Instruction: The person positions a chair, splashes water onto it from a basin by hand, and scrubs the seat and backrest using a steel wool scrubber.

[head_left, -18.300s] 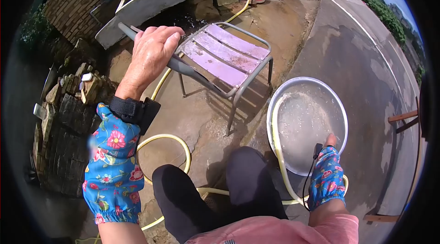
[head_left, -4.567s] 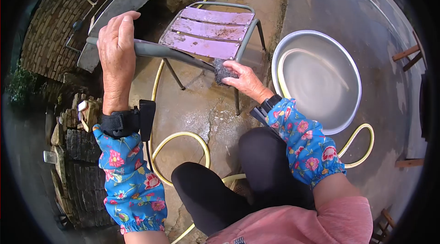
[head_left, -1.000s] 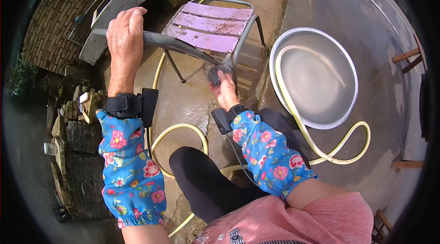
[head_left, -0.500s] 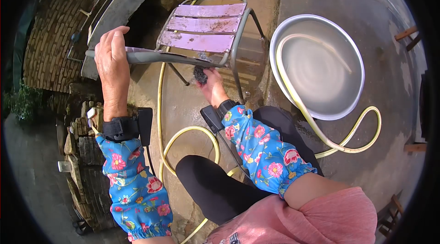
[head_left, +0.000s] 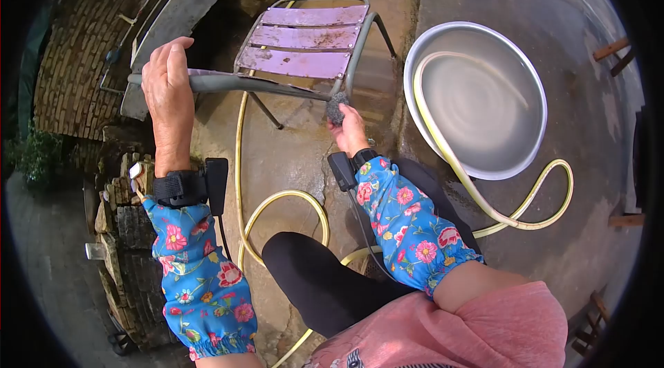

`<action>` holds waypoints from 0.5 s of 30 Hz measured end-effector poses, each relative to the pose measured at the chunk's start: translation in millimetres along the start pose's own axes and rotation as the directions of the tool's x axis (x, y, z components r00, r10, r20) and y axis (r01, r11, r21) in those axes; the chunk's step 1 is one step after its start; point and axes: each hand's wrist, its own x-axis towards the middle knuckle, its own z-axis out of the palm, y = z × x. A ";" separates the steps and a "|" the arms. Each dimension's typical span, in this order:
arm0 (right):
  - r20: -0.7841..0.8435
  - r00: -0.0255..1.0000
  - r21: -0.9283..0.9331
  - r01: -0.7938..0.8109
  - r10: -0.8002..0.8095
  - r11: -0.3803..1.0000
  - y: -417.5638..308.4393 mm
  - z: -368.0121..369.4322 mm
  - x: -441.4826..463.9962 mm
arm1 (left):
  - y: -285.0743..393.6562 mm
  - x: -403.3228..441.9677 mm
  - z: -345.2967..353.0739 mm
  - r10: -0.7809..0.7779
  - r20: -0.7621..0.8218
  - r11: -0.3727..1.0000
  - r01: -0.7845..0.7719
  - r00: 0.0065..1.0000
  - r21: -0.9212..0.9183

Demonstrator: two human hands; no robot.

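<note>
A chair with a grey metal frame and purple slats (head_left: 297, 37) stands on the wet ground, its backrest toward me. My left hand (head_left: 168, 84) is wrapped over the top end of the backrest's grey tube at the left. In my right hand (head_left: 350, 129) is a dark grey scouring pad (head_left: 337, 108), pressed against the frame near the seat's lower right corner. The pad partly hides the tube and chair leg there. Both wrists carry black straps, and both forearms have blue floral sleeves.
A large metal basin (head_left: 484, 102) of cloudy water stands at the right, with a yellow hose (head_left: 443, 143) running into it. More hose loops over the ground near my knees. Stacked stones (head_left: 131, 230) and a brick wall lie left; wooden legs (head_left: 612, 48) show far right.
My right hand has moved right along the chair's lower tube with the pad, toward the leg. My left hand keeps its place on the backrest. Since the oldest frame, the pad has appeared in my right hand.
</note>
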 end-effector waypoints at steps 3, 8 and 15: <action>0.348 0.934 -0.227 0.168 -0.081 0.959 -58.6 42.9 -44.2 | 0.6 -1.5 -3.2 0.053 0.008 0.998 -0.054 0.999 0.030; 0.455 0.795 -0.645 0.605 -0.401 0.467 -203.5 49.1 13.3 | -1.5 -0.5 -5.2 0.028 0.022 0.999 -0.028 0.999 -0.019; 0.156 0.844 -0.753 -0.235 -0.514 -0.615 -397.7 -239.7 67.9 | 4.4 -11.5 21.2 -0.400 -0.283 0.910 0.342 0.871 -0.235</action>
